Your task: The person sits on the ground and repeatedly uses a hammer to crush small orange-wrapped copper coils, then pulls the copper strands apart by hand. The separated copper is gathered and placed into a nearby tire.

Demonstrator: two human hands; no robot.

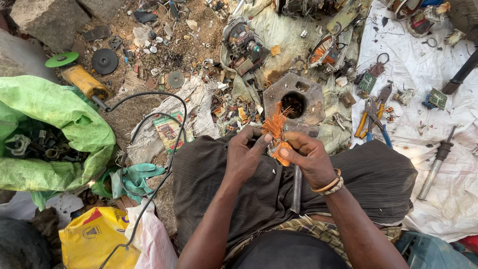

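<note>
Fingers of both hands close on a bundle of orange copper wire (275, 133) at the centre of the frame: the left hand (244, 152) pinches it from the left with thumb and bent fingers, the right hand (308, 157) grips its lower end from the right. How much of the bundle sits inside the right palm is hidden.

Largest around them, a white sheet (438, 114) fills the right side, its far edge cut off by the frame. A green sack (55, 119) bulges at the left; dark metal parts show in its mouth, too shadowed to make out. A yellow bag (94, 239) lies lower left, partly cut off. Just above the hands sits a flat metal plate (294, 99) with a round hole, its lower edge covered by the wire. A yellow angle grinder (82, 79) with a green disc lies upper left, its black cable looping down the frame. A hammer handle (297, 184) runs under the right hand, its head mostly hidden. Pliers (371, 117) with orange and blue grips rest on the sheet. Small scrap in the upper centre blurs together.
</note>
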